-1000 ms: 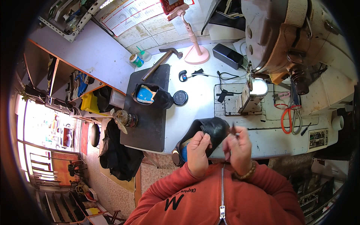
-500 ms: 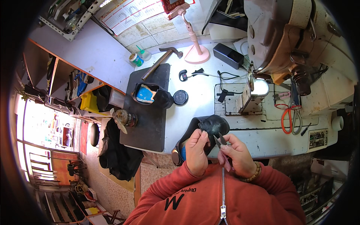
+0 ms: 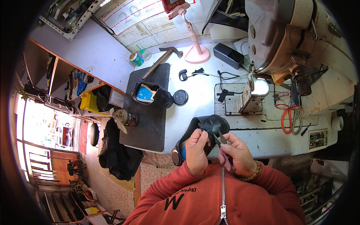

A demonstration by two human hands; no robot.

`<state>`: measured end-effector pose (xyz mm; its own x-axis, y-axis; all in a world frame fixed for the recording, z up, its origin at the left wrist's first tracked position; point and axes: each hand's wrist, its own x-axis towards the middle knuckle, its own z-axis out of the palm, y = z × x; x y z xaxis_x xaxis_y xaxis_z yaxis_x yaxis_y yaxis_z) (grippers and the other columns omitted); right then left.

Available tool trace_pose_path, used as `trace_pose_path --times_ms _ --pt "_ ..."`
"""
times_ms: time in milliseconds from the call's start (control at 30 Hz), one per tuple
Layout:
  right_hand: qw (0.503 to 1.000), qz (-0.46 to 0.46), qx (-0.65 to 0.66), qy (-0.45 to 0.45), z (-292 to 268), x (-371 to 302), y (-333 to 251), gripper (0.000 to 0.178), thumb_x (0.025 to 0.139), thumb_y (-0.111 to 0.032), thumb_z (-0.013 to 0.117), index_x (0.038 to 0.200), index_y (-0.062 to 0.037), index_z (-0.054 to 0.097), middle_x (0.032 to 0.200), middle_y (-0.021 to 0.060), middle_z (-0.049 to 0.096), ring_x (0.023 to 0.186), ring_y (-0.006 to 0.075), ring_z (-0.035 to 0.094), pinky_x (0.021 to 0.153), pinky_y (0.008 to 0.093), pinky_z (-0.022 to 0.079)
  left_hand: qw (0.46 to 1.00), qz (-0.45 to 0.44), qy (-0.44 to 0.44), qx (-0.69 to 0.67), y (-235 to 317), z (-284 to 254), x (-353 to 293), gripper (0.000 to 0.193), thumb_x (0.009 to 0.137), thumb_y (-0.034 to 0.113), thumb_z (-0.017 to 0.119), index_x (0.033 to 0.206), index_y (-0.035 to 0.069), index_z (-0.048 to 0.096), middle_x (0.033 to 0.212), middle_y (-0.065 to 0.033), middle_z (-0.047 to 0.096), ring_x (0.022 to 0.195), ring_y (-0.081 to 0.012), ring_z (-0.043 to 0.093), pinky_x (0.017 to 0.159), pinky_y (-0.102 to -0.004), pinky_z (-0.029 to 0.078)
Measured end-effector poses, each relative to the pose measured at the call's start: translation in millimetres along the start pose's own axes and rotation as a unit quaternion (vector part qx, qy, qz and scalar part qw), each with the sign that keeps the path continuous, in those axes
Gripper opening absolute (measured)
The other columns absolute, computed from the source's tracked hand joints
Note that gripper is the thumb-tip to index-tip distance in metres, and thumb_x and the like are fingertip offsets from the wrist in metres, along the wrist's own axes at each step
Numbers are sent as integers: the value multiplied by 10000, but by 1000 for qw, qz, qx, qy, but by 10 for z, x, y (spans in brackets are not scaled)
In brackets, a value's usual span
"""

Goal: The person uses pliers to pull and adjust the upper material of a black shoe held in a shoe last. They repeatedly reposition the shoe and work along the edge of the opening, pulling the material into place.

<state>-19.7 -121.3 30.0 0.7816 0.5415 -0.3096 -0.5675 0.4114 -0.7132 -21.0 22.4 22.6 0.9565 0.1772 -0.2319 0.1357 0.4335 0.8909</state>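
Clock read from the toe of the black shoe (image 3: pixel 215 123), which lies at the near edge of the white table (image 3: pixel 192 84), toe pointing up and to the right, blue lining showing at the heel end. Left hand (image 3: pixel 197 153) at 7 o'clock: closed in a pinch on the shoe's near side, thumb uppermost; whether a thread is caught there too is too small to tell. Right hand (image 3: pixel 240 154) at 5 o'clock: wrapped round small pink-handled snips (image 3: pixel 226 161), blades parted in a narrow V and aimed at 11, close by the left fingertips. Judgement: fine point work, so a steady shoe matters most. Best to hold the pinch firm, rest the right wrist low, and bring only the blade tips in, flat along the leather, since a steep angle could nick the upper. Left fingertips want to sit clear of the V before any closing. Bright lamp (image 3: pixel 259 88) at 2 o'clock; tilting the work toward it should help. Orange-handled scissors (image 3: pixel 286 120) at 3 look too large for this spot.
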Motion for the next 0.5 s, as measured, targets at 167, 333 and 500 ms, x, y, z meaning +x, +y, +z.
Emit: trace_pose_path --times_ms 167,333,500 --pt "1000 20 22 -7 -10 -3 -29 134 952 -131 405 1062 -59 426 628 101 553 382 96 414 386 193 346 1000 -4 6 -9 4 15 -2 244 945 132 486 707 95 447 680 37 427 641 -52 360 597 -201 317" --pt "997 46 58 -31 -44 -10 -83 143 953 -147 413 1061 -56 437 634 73 549 416 85 426 410 187 347 1000 -3 8 -8 8 25 -20 240 947 130 483 711 95 450 682 37 429 644 -51 362 600 -201 320" --pt "999 -15 -44 7 -32 -9 8 134 955 -135 413 1055 -50 438 628 80 551 410 80 434 402 186 351 1000 -2 2 -6 -5 25 -8 237 948 128 480 715 96 450 690 37 431 649 -50 363 603 -198 320"
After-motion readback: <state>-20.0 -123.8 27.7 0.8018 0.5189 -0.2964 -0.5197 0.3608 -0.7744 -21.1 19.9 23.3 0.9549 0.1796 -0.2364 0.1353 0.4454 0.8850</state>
